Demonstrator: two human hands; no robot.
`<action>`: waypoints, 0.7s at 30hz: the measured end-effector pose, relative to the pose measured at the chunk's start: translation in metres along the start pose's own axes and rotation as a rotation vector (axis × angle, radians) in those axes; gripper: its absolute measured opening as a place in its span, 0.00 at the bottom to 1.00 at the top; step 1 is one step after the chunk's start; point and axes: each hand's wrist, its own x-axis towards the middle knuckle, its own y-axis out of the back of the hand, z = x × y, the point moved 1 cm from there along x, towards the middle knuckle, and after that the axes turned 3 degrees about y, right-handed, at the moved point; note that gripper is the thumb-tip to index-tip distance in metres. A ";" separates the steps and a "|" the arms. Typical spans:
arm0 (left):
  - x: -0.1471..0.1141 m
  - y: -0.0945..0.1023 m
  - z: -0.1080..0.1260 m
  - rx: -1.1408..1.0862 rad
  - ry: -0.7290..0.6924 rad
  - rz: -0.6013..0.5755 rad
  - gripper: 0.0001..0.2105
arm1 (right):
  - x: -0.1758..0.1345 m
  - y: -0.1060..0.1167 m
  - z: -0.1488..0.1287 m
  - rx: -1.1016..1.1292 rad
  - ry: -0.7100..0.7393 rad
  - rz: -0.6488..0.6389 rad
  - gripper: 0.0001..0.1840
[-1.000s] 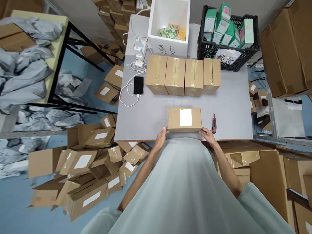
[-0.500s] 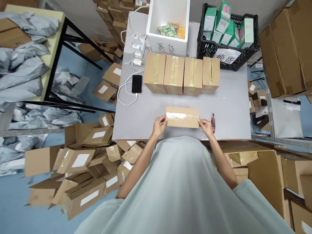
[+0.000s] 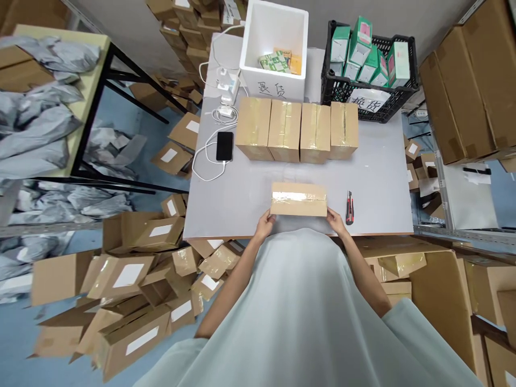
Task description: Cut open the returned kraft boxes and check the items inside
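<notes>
A small, oblong brown cardboard box (image 3: 299, 199) sits near the person's edge of the table, a strip of shiny clear tape (image 3: 298, 196) along its upward face. The left hand (image 3: 265, 224) lightly grips its corner at eight o'clock, the right hand (image 3: 336, 221) its corner at four. It has just been turned over: a white label faced up a second ago, and now the taped seam does, seemingly within easy reach.

From the box, a red-and-black utility knife (image 3: 349, 208) lies at three o'clock on the smooth grey tabletop (image 3: 379, 177). Four taped brown cartons (image 3: 285, 129) stand in a row at twelve, a black phone (image 3: 224, 146) at ten, a black plastic crate (image 3: 337, 91) of green packets at one. Discarded-looking cardboard boxes (image 3: 129, 274) crowd the blue floor at eight.
</notes>
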 end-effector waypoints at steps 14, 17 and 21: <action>0.001 0.011 -0.010 0.044 -0.207 0.072 0.28 | -0.008 0.007 -0.017 -0.065 0.179 0.003 0.40; 0.005 0.011 -0.010 0.059 -0.218 0.082 0.26 | -0.005 0.005 -0.021 -0.097 0.182 0.002 0.38; 0.007 0.014 -0.013 0.072 -0.177 0.068 0.25 | -0.004 0.004 -0.018 -0.112 0.181 -0.014 0.37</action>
